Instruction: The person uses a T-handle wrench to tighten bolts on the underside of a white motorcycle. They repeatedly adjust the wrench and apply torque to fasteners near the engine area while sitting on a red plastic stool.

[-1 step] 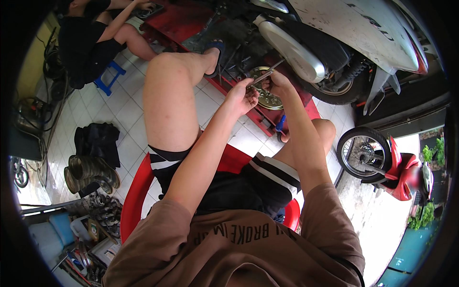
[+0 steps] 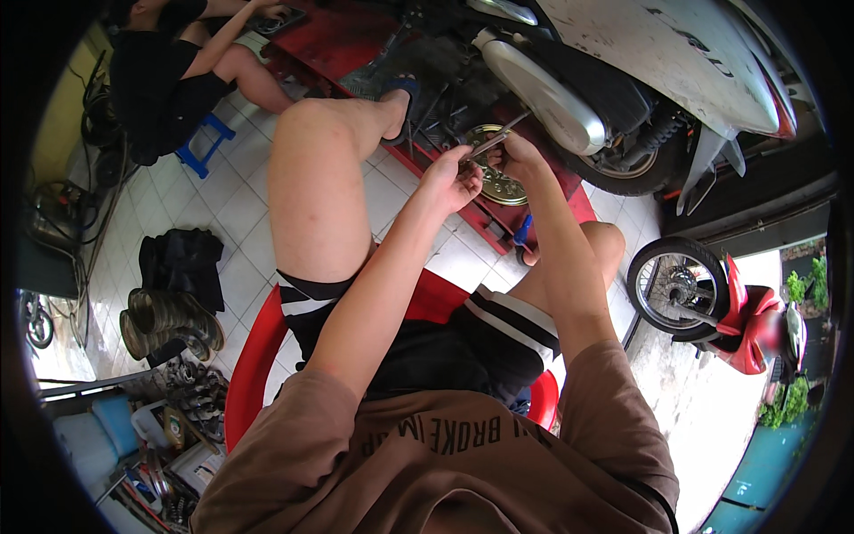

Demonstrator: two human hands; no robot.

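Note:
My left hand (image 2: 452,180) and my right hand (image 2: 518,155) are close together in front of my knees. Both have curled fingers around a thin, straight metal rod (image 2: 512,124) that slants up to the right. The rod's exact kind is too small to make out. Just beneath my hands lies a round, gold-coloured metal tray (image 2: 509,198) with small parts in it, partly hidden by my fingers. Beyond the rod's far end is the silver engine cover (image 2: 551,98) of a raised scooter (image 2: 658,53).
A red lift platform (image 2: 485,230) bears tools and the scooter. To the left, a person in black (image 2: 156,84) sits by a blue stool (image 2: 206,142). Boots (image 2: 169,322) stand on the tiles. A red motorbike (image 2: 747,325) is at right. I sit on a red chair (image 2: 249,374).

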